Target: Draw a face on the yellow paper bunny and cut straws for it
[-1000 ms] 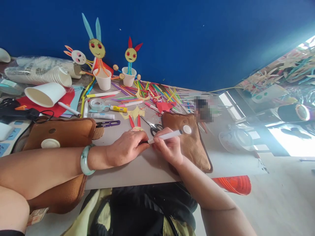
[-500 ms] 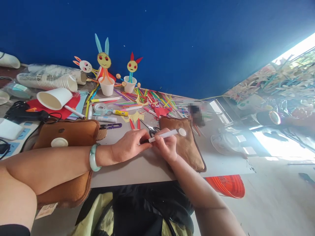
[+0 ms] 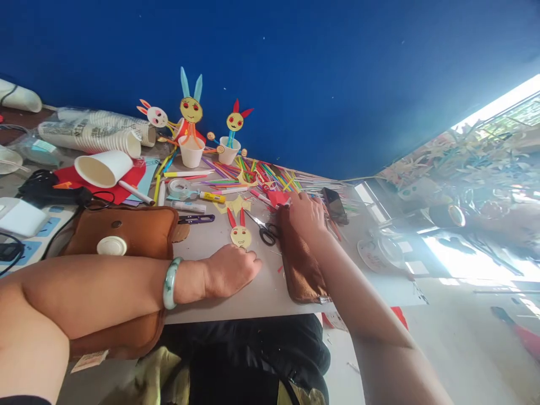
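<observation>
Yellow paper face point(image 3: 241, 235) with red ears just beyond the left hand point(image 3: 230, 271); brown pouch point(image 3: 300, 264) under the right forearm

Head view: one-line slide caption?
Left hand rests by a yellow paper bunny face with red ears; right hand reaches over a brown pouch toward coloured paper strips.

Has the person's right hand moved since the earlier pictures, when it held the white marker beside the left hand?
Yes. The right hand has moved away from the left hand, past the black-handled scissors, to the far end of the brown pouch, by the coloured sticks.
</observation>
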Demonstrator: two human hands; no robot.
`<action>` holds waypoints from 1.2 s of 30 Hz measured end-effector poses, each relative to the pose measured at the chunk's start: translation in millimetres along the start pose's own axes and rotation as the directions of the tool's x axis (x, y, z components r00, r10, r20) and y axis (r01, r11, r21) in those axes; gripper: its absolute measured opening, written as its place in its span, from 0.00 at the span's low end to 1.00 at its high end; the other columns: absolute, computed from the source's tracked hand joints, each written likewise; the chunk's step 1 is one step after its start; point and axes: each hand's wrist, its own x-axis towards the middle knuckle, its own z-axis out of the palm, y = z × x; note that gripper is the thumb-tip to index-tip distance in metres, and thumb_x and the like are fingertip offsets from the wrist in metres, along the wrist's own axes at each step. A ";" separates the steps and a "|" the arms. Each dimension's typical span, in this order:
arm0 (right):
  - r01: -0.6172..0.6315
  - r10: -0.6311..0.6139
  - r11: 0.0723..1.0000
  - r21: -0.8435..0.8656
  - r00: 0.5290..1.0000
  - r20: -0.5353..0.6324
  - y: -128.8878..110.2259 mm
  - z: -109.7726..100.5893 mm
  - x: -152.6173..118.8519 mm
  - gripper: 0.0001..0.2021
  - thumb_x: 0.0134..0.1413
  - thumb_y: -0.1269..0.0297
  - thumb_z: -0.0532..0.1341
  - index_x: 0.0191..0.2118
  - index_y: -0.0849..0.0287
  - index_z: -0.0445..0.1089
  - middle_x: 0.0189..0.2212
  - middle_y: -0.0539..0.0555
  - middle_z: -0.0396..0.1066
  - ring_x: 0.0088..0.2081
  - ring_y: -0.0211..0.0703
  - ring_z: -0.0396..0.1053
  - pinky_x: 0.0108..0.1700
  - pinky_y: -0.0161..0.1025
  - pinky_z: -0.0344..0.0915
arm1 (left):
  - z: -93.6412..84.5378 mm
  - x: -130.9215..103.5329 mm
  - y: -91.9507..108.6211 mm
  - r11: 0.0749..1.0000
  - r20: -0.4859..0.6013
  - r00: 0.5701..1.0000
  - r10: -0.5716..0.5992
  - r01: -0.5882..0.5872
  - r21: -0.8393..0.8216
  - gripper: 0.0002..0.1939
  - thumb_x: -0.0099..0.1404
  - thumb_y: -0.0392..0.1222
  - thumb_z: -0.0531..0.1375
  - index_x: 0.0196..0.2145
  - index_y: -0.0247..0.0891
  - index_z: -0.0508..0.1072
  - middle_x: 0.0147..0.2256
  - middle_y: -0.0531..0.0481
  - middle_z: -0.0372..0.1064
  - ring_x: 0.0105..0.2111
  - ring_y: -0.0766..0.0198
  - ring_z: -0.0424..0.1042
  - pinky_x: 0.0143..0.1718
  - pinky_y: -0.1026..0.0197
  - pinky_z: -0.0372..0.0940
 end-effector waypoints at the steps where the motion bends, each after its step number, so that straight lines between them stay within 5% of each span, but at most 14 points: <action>1: -0.002 0.003 0.999 -0.039 1.000 0.026 -1.1 0.5 8.0 0.21 0.57 0.75 0.51 0.55 0.62 0.66 0.44 0.66 0.72 0.43 0.55 0.70 0.48 0.48 0.56 | 0.5 -0.2 0.1 1.000 0.012 1.000 0.010 -0.010 0.004 0.07 0.60 0.29 0.54 0.33 0.35 0.70 0.28 0.44 0.71 0.28 0.56 0.73 0.24 0.57 0.63; 8: 0.148 -0.157 0.986 0.077 0.980 0.123 -34.8 16.3 47.7 0.15 0.63 0.63 0.51 0.46 0.63 0.73 0.47 0.66 0.71 0.50 0.56 0.67 0.52 0.49 0.55 | -0.8 -0.2 -0.2 1.000 0.012 1.000 0.023 -0.023 0.014 0.08 0.58 0.28 0.54 0.33 0.35 0.70 0.28 0.43 0.70 0.27 0.53 0.74 0.22 0.57 0.64; 15: 0.144 -0.173 0.969 0.199 0.975 0.137 -43.0 36.0 66.1 0.12 0.62 0.67 0.52 0.44 0.65 0.71 0.47 0.67 0.71 0.49 0.55 0.67 0.50 0.47 0.59 | -0.2 -0.1 -1.9 0.999 -0.014 0.999 0.034 -0.034 -0.005 0.07 0.58 0.28 0.55 0.33 0.35 0.70 0.28 0.43 0.70 0.26 0.54 0.73 0.21 0.58 0.62; 19: 0.154 -0.118 0.876 0.458 0.987 -0.107 -38.6 26.8 54.3 0.13 0.66 0.63 0.49 0.48 0.64 0.65 0.45 0.64 0.72 0.46 0.49 0.69 0.47 0.44 0.63 | -7.8 -1.6 -0.1 0.993 -0.054 0.998 -0.031 0.025 -0.120 0.08 0.67 0.39 0.52 0.34 0.36 0.70 0.31 0.44 0.71 0.27 0.57 0.73 0.24 0.59 0.61; 22: 0.294 0.019 0.612 0.734 0.923 -0.385 -32.3 7.0 33.0 0.12 0.66 0.59 0.51 0.48 0.59 0.64 0.40 0.59 0.74 0.40 0.45 0.71 0.42 0.41 0.66 | -13.4 -1.6 1.2 0.946 -0.052 0.991 -0.121 0.100 -0.310 0.13 0.68 0.48 0.53 0.35 0.37 0.70 0.31 0.46 0.72 0.29 0.59 0.72 0.26 0.60 0.59; 24: 0.392 0.000 0.532 0.750 0.886 -0.464 -25.9 -10.9 14.8 0.09 0.63 0.59 0.56 0.43 0.57 0.67 0.36 0.54 0.74 0.37 0.42 0.72 0.42 0.40 0.66 | -13.5 0.5 0.4 0.837 -0.025 0.978 -0.207 0.164 -0.522 0.17 0.66 0.54 0.55 0.34 0.37 0.70 0.28 0.49 0.71 0.27 0.63 0.69 0.26 0.62 0.57; 27: 0.455 -0.208 0.455 0.765 0.890 -0.406 -14.0 -35.9 -12.6 0.07 0.58 0.60 0.63 0.38 0.56 0.72 0.32 0.52 0.75 0.33 0.41 0.71 0.37 0.38 0.66 | -9.2 6.3 -3.2 0.476 0.024 0.935 -0.355 0.202 -0.856 0.22 0.60 0.62 0.58 0.33 0.37 0.68 0.24 0.55 0.65 0.23 0.69 0.64 0.24 0.65 0.55; 30: 0.524 -0.461 0.402 0.751 0.824 -0.329 -2.9 -48.4 -34.5 0.06 0.56 0.61 0.65 0.37 0.55 0.76 0.30 0.53 0.76 0.32 0.42 0.72 0.36 0.39 0.67 | -6.1 11.4 -6.5 0.161 0.051 0.897 -0.440 0.135 -0.978 0.23 0.61 0.63 0.57 0.30 0.38 0.65 0.22 0.58 0.61 0.20 0.72 0.59 0.21 0.66 0.54; 33: 0.578 -0.580 0.433 0.691 0.766 -0.277 4.8 -48.5 -49.7 0.06 0.57 0.61 0.64 0.37 0.54 0.77 0.30 0.55 0.77 0.32 0.42 0.72 0.35 0.40 0.67 | -6.9 12.5 -7.1 0.098 0.063 0.892 -0.448 0.119 -0.988 0.23 0.64 0.62 0.54 0.27 0.38 0.64 0.19 0.58 0.61 0.18 0.73 0.57 0.20 0.67 0.52; 36: 0.577 -0.587 0.464 0.672 0.769 -0.254 9.7 -44.5 -60.0 0.06 0.57 0.61 0.64 0.37 0.55 0.77 0.30 0.55 0.77 0.33 0.42 0.73 0.35 0.40 0.68 | -8.5 11.2 -5.8 0.146 0.080 0.901 -0.425 0.156 -0.977 0.21 0.65 0.59 0.55 0.26 0.37 0.65 0.19 0.58 0.61 0.18 0.73 0.57 0.20 0.67 0.52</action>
